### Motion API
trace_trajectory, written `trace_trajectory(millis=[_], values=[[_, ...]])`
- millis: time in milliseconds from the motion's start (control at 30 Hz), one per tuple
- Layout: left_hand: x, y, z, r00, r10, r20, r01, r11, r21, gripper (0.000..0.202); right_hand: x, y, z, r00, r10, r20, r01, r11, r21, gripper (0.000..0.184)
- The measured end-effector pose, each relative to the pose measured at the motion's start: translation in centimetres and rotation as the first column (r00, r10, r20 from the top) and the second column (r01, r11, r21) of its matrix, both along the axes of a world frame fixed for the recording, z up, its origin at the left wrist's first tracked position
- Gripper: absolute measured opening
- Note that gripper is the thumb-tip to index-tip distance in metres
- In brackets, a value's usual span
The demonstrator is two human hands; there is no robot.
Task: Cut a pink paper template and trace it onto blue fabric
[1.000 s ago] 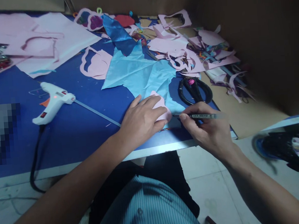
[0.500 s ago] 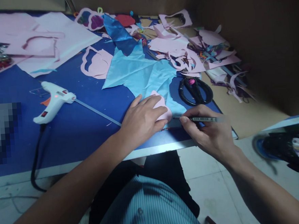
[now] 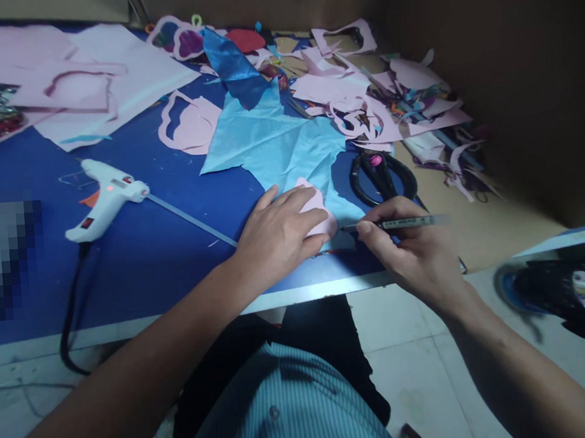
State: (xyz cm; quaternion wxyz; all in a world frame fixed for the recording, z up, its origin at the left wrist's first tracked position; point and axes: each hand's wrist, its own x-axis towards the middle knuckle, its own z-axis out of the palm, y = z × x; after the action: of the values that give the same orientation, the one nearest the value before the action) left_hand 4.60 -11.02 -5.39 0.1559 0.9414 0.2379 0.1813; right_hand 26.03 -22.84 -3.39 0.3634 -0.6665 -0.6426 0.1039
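My left hand lies with fingers spread on a pink paper cutout, pressing it onto light blue fabric. Much of the cutout is hidden under the fingers. A pen is pinched in my right hand, its tip just right of the cutout's edge over the fabric; whether it touches cannot be made out. Just beyond my right hand, black-handled scissors lie on the blue table.
A white glue gun with a long glue stick lies left, its cord running off the front edge. Pink paper scraps heap at the back right. Large pink sheets cover the back left. A cardboard wall stands on the right.
My right hand and the pen have shifted slightly right and up, the pen lying a bit flatter. My left hand and the cutout stay in place.
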Motion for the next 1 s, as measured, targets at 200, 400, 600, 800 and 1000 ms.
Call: trace_trajectory(millis=[200, 400, 600, 800, 1000], values=[[0.0, 0.1, -0.2, 1.000, 0.001, 0.007, -0.001, 1.000, -0.007, 0.024, 0.6, 0.9, 0.6, 0.995, -0.018, -0.101, 0.008, 0.996, -0.092, 0.017], [0.0, 0.1, -0.4, 1.000, 0.000, 0.026, -0.001, 1.000, 0.012, 0.023, 0.8, 2.0, 1.3, 0.996, 0.001, -0.086, -0.014, 0.987, -0.160, 0.023], [0.0, 0.1, -0.4, 1.000, 0.003, 0.020, -0.003, 1.000, 0.017, 0.024, 0.8, 2.4, 1.4, 0.996, 0.033, -0.082, -0.047, 0.984, -0.174, 0.023], [0.0, 0.1, -0.3, 1.000, -0.007, 0.022, 0.007, 1.000, -0.001, 0.023, 0.8, 2.5, 1.4, 0.995, 0.010, -0.097, -0.028, 0.983, -0.182, 0.024], [-0.1, 0.1, -0.3, 1.000, -0.002, 0.009, 0.002, 1.000, -0.007, 0.024, 0.9, 2.7, 1.6, 0.990, -0.028, -0.135, 0.007, 0.988, -0.155, 0.022]])
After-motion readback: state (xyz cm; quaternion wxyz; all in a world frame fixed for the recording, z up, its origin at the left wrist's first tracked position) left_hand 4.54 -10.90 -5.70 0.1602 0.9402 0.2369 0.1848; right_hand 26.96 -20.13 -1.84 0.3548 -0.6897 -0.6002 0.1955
